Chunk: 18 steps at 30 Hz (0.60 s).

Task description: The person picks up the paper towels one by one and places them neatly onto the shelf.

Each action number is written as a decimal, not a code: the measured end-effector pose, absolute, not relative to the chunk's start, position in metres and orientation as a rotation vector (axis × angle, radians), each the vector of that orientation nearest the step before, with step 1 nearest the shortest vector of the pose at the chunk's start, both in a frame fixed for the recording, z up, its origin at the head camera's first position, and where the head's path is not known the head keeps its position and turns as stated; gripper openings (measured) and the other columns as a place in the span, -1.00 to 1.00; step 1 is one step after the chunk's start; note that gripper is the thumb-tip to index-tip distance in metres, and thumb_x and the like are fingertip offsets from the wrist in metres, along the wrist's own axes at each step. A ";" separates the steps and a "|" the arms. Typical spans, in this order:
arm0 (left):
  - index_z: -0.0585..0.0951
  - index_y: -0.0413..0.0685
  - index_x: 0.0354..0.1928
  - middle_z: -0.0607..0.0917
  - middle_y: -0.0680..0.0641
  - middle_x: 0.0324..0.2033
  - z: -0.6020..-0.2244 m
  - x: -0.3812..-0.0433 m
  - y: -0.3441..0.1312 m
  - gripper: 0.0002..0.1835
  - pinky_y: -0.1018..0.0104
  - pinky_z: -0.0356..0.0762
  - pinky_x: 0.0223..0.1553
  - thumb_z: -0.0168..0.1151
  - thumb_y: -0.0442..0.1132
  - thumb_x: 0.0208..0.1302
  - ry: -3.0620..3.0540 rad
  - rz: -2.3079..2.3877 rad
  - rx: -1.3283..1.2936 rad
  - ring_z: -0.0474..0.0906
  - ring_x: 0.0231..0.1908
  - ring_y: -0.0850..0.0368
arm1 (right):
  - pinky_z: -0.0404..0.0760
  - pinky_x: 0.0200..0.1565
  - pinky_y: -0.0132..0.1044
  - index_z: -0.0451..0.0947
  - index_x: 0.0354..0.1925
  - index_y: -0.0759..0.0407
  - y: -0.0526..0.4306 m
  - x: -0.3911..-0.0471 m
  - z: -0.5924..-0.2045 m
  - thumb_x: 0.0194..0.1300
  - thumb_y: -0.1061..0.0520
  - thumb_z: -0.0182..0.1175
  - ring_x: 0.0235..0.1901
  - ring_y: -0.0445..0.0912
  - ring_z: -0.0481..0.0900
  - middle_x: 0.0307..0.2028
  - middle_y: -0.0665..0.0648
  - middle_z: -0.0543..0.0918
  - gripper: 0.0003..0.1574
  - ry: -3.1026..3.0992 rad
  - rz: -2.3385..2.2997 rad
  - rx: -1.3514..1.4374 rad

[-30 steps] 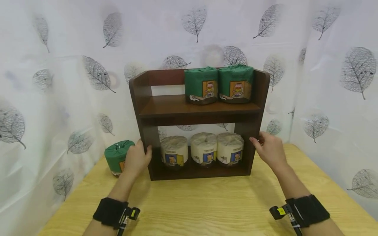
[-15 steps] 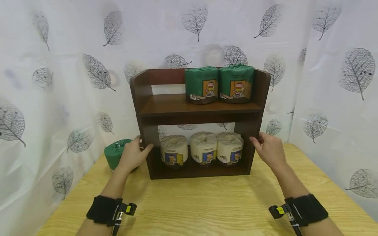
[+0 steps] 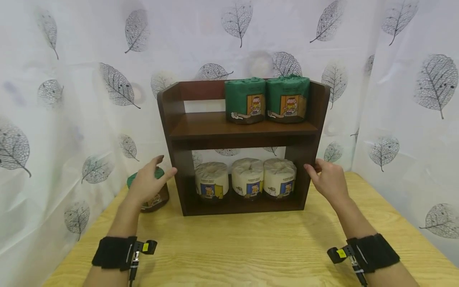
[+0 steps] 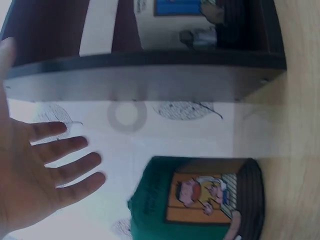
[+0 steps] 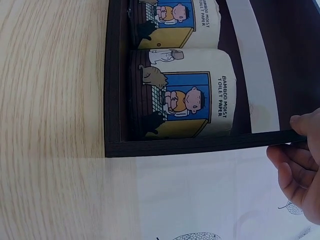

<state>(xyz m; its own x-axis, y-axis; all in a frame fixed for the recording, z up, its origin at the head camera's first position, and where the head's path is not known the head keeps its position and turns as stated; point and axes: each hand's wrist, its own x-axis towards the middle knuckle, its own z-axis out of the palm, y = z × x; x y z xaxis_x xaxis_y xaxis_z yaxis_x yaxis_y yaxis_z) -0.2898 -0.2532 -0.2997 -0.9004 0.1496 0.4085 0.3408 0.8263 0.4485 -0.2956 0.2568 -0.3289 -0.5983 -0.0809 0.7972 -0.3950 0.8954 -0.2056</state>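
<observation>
A dark brown two-tier wooden shelf (image 3: 201,123) stands on the table. My right hand (image 3: 330,180) pinches its right side panel, thumb at the front edge and fingers on the outer side, as the right wrist view shows. Left of the shelf, my left hand (image 3: 147,182) is in the air with fingers extended and spread, holding nothing. Behind that hand, a green-wrapped toilet paper roll (image 3: 157,200) stands on the table, partly hidden in the head view; the left wrist view shows its cartoon label (image 4: 200,197).
Two green toilet paper rolls (image 3: 245,99) stand at the right of the upper tier. Three cream toilet paper rolls (image 3: 211,180) line the lower tier, their labels reading "bamboo moist toilet paper". A leaf-patterned white curtain (image 3: 201,36) surrounds the wood-grain table (image 3: 229,247).
My left hand has come off the shelf's left side panel and moved left, over in front of the green roll, its fingers spreading. The right hand keeps its grip on the right panel.
</observation>
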 end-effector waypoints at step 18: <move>0.26 -0.46 0.17 0.46 -0.50 -0.01 -0.337 -0.310 -0.285 -0.32 -0.33 0.24 0.01 0.12 -0.04 0.19 -2.742 -0.340 -0.068 0.31 -0.01 -0.48 | 0.50 -0.55 0.00 0.44 -0.60 0.22 0.258 -0.297 -0.330 0.19 0.02 0.20 -0.55 0.13 0.57 -0.59 0.22 0.63 -0.64 -2.188 0.473 0.340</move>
